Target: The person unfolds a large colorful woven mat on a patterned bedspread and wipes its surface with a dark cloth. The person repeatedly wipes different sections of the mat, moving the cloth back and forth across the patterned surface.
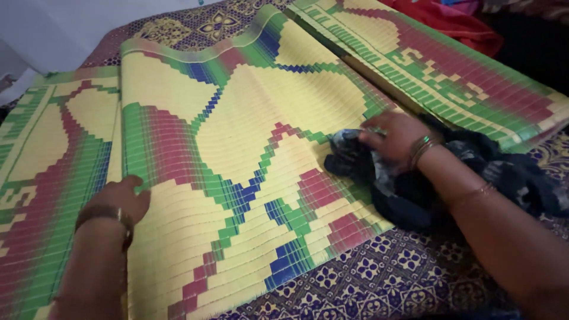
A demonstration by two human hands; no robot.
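Nearest, a patterned bedcover (379,278) in purple and cream, spread under everything and showing along the near edge of the woven mat (237,148). On top of that cover, the mat itself: stiff, slatted plastic weave, mostly pale yellow, crossed by stepped diamond bands of green, blue and magenta, with a fringed near edge. Folded over on itself, so that one yellow panel lies above a second layer at the mat's left side, banded in green and dull red.

Pressed flat on the mat's near-left part, the left hand (121,198), fingers spread and released, gripping nothing, a bangle (104,213) at its wrist. Over at the mat's right edge, the right hand (397,136), fingers curled and clenched around a dark blue-black cloth (355,157), bunched against the weave; several thin bangles (422,149) on that wrist. More of the dark cloth trailing off the mat to the right, under the forearm, onto the bedcover.

Beyond the right hand, a further fold of mat (462,65), green and red with yellow, lying aslant past the main panel's far-right edge. Behind that, something red (456,24), probably fabric, too blurred to tell further. Past the mat's far-left corner, a pale wall (65,29).
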